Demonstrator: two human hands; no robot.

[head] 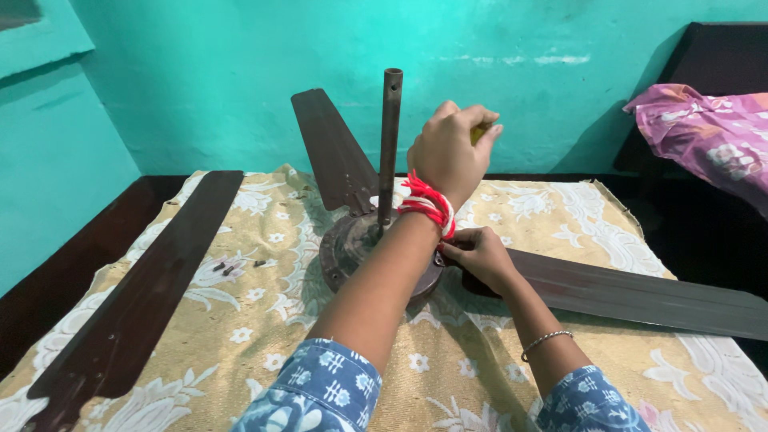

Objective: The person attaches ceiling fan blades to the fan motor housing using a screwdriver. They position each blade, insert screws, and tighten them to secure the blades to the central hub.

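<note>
Two blades are sitting on the fan motor hub (376, 256) and one blade (136, 296) is lying detached on the floral cloth (496, 376), so I am judging the job partway. My left hand (448, 152) is closing its fingers on a yellowish tool handle (478, 132) above the hub. My right hand (478, 254) is pinching at the root of the right blade (640, 296); what it grips I cannot tell. Blades are looking flat, dark, dusty metal; the rod (390, 144) is tubular.

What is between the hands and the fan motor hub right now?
Nothing visible. The right hand already rests at the fan motor hub where the blade joins; the left hand, gripping a yellowish tool handle, is raised above it.
</note>
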